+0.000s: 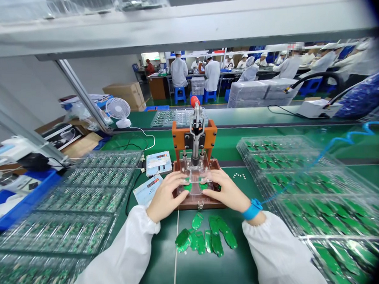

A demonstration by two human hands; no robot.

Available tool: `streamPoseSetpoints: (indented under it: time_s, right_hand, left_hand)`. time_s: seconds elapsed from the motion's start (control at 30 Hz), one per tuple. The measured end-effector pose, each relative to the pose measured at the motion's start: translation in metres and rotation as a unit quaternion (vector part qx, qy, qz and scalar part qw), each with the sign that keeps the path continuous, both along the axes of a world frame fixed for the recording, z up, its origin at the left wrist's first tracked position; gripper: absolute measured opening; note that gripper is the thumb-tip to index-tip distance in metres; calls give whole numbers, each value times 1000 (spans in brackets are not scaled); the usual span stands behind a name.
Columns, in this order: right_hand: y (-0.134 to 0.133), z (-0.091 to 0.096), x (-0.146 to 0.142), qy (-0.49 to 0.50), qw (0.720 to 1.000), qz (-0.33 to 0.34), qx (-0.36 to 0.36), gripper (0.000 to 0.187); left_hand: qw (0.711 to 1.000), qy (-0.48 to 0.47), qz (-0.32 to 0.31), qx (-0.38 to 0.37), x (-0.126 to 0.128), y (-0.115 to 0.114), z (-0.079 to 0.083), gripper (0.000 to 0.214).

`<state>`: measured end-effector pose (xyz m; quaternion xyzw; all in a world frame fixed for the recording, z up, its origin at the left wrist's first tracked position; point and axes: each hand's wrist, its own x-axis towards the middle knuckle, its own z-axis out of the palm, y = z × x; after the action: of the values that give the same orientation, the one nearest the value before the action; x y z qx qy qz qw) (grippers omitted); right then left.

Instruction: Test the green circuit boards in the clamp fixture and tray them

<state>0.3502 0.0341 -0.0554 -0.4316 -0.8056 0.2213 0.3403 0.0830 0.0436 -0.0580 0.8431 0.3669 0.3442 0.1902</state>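
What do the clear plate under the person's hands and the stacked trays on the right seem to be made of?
The plate looks like glossy clear acrylic: the fixture base shows through it. The trays look like thin, shiny molded clear plastic, green boards showing through.

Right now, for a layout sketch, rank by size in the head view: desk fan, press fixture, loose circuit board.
Orange press fixture, white desk fan, loose green circuit board. The farther fan's true rank is unsure.

No readable txt; control box [154,163] labels too small.
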Motion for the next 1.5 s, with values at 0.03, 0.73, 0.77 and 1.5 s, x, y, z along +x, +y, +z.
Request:
streamPoseSetpoints:
  time_s: [0.03,0.73,0.77,1.5]
  right_hand:
    - [0,-1,0,-1,1000,1,-3,19]
    - [21,94,-2,303,913,-193,196,20]
    - [32,111,-7,304,915,-169,205,24]
    - [-37,175,-59,145,935,-48,320,37]
  left_hand:
    - [1000,3,1,2,0,-1,0,16]
    - [962,-7,-177,207,39,-55,-2,18]
    - [959,20,-200,200,42,-55,-7,23]
    - [967,68,-202,142,41,-52,-39,25]
